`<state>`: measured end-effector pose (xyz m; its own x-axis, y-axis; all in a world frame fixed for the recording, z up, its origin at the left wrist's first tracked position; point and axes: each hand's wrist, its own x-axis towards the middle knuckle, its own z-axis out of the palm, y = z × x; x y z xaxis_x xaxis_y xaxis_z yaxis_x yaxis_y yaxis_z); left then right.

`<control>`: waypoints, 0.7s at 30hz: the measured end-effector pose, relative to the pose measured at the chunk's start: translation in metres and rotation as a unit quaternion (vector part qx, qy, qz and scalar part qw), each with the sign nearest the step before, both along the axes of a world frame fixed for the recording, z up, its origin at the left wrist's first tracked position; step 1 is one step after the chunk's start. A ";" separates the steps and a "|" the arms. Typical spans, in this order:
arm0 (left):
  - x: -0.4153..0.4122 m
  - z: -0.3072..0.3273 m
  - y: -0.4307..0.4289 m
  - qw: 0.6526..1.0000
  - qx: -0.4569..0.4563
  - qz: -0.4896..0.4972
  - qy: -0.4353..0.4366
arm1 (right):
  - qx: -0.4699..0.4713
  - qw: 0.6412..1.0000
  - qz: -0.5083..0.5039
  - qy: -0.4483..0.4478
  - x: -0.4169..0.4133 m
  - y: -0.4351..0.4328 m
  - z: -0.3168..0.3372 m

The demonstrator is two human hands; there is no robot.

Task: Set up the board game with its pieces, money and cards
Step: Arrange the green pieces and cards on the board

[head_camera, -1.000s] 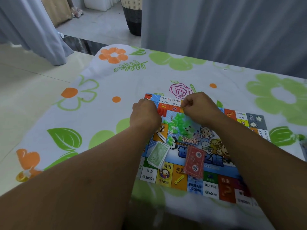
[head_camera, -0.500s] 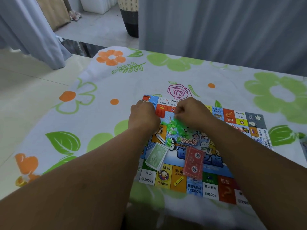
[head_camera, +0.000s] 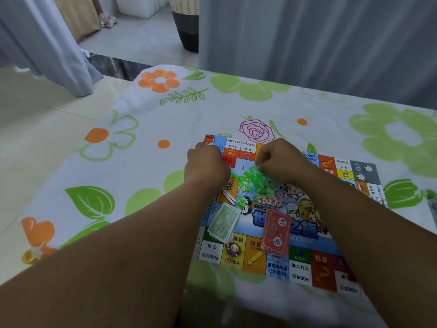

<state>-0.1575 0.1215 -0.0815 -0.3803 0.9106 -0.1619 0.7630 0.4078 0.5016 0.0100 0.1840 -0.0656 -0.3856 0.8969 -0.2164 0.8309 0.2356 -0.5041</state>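
The colourful game board [head_camera: 305, 235] lies flat on the flowered tablecloth. A heap of small green plastic pieces [head_camera: 253, 179] sits on the board's upper left part. My left hand [head_camera: 205, 166] is curled at the left of the heap, its fingertips hidden behind its back. My right hand [head_camera: 281, 159] is curled at the heap's upper right, thumb and fingers pinched together against the green pieces. A stack of green money notes [head_camera: 223, 224] and a stack of red cards [head_camera: 276, 233] lie on the board nearer to me.
The tablecloth [head_camera: 151, 176] covers the table, whose left edge drops to a tiled floor [head_camera: 35, 129]. Grey curtains [head_camera: 319, 43] hang behind the far edge. A woven basket [head_camera: 185, 22] stands on the floor beyond.
Both hands have stayed curled over the green heap, shifting only slightly. The board, notes and cards lie where they were.
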 end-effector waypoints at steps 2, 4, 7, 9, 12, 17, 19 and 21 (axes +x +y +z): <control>0.000 0.000 0.000 1.000 -0.001 -0.001 0.000 | 0.004 1.000 -0.001 -0.003 0.001 -0.001 0.000; 0.000 -0.001 0.000 1.000 -0.002 -0.003 0.004 | 0.013 1.000 -0.013 0.009 0.000 0.000 0.000; 0.000 -0.001 0.000 1.000 0.000 -0.001 0.005 | 0.027 0.994 -0.060 0.086 -0.007 0.004 0.002; 0.001 -0.002 0.000 1.000 0.002 -0.002 0.007 | 0.005 0.988 -0.077 0.134 -0.016 0.005 0.003; 0.001 -0.003 0.000 1.000 0.002 -0.004 0.014 | -0.006 0.989 -0.062 0.131 -0.030 0.003 -0.002; 0.000 -0.004 0.001 1.000 0.005 0.001 0.013 | 0.020 0.996 -0.050 0.074 -0.036 0.002 -0.014; 0.000 -0.004 0.001 1.000 0.006 0.003 0.010 | 0.010 0.995 -0.063 0.082 -0.035 0.002 -0.017; 0.000 -0.004 0.001 1.000 0.007 0.004 0.007 | 0.007 0.993 -0.073 0.089 -0.033 0.003 -0.017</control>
<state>-0.1576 0.1224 -0.0853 -0.3897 0.9096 -0.1442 0.7663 0.4071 0.4970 -0.0228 0.1871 -0.0829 -0.2826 0.9484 -0.1440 0.7543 0.1270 -0.6442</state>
